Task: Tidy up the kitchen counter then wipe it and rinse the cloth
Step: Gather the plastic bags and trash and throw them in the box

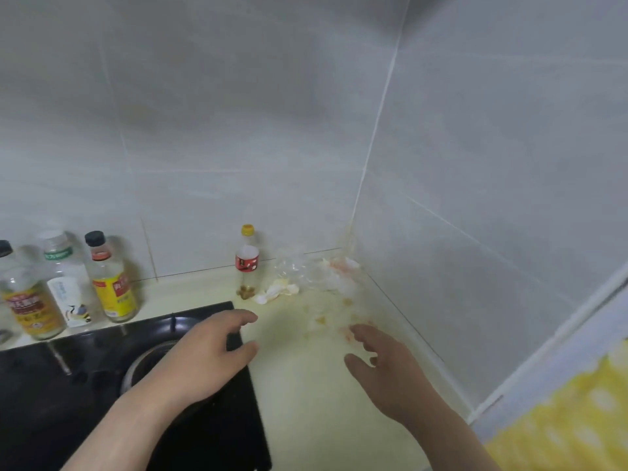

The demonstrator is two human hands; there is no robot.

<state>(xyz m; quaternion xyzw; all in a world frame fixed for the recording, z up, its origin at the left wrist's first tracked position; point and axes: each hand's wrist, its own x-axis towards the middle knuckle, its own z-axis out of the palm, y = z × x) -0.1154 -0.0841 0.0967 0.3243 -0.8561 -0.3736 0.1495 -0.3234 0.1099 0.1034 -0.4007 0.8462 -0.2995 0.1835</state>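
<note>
Corner scraps [326, 277] — blurred, indistinct

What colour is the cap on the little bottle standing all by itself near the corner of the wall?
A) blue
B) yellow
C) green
B: the little bottle, standing by the wall next to the crumpled wrappers, has a yellow cap.
</note>
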